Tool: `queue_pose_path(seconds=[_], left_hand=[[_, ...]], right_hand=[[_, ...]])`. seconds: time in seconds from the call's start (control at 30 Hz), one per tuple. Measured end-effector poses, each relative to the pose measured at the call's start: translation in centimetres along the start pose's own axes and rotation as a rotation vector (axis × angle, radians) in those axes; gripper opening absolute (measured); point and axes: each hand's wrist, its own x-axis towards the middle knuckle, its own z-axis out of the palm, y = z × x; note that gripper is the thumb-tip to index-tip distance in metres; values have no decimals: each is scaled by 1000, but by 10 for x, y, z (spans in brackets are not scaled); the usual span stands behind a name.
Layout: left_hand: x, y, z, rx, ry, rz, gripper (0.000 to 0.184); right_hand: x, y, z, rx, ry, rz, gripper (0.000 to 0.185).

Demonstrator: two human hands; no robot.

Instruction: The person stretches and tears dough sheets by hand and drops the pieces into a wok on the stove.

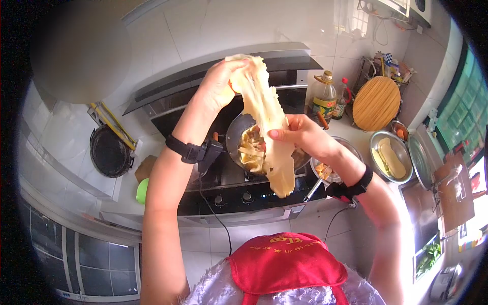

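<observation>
A long, torn-edged sheet of pale yellow dough (262, 101) hangs stretched between my hands above the stove. My left hand (222, 84) is closed on its upper end, thumb on top. Lower down, my right hand (302, 133) pinches the sheet near its middle, and the loose end droops toward the stove's front edge. Beneath the dough stands a wok (233, 136), partly covered by it. Inside the wok lie flat dough pieces with chunks of cooked food (251, 152). Part of the wok's right side is hidden by the dough and my right hand.
To the right, a steel bowl (375, 142) holds more dough. Nearer the wok is another bowl (356, 148) with food pieces and a handled utensil (312, 189). An oil bottle (324, 96) and a round wooden board (376, 104) stand behind. A green bowl (142, 191) sits left.
</observation>
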Motion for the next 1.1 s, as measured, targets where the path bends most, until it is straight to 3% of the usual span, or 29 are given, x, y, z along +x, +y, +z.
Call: queue_pose_path(seconds=[0.13,0.27,0.43,0.67,0.87,0.9,1.1], left_hand=[[0,-7,-7,-28,-51,-22,27],[17,-19,-28,-95,110,-43,25],[20,-11,-38,-138,207,-10,24],[28,-9,-47,-220,171,62,22],[25,3,-35,-313,311,158,28],[23,7,-33,-299,335,191,30],[20,32,-24,-264,233,142,34]], right_hand=[[-7,-8,-5,-245,-60,35,28],[-19,0,-14,-368,-22,112,32],[-38,3,-28,-173,-43,183,28],[-58,0,-42,-194,-24,249,30],[-76,0,-57,-257,-36,220,29],[-78,0,-61,-399,18,316,30],[-84,13,-63,-209,35,255,30]])
